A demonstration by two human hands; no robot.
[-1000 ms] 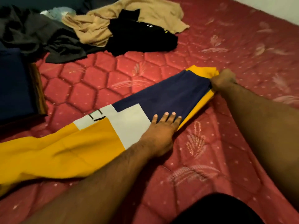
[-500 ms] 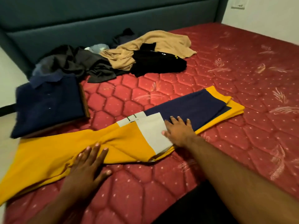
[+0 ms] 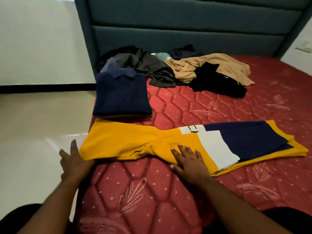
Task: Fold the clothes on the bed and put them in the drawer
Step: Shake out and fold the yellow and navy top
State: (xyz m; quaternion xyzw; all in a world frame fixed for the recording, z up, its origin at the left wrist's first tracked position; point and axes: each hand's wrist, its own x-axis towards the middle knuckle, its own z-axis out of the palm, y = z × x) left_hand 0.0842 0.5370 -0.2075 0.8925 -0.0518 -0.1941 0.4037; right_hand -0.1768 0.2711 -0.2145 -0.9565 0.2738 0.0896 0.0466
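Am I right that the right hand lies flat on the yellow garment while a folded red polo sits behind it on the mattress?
Not quite: the folded polo is navy blue, not red, as the head view shows. The right hand does lie flat on the yellow garment, on the mattress.

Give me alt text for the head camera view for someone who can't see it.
A person's right hand presses flat on a yellow, white and navy garment on a red mattress, while the left hand touches its end. Beyond lie a folded navy shirt and unfolded clothes.

Teal headboard (image 3: 185, 22), glossy floor (image 3: 42, 124), white wall (image 3: 42, 39)
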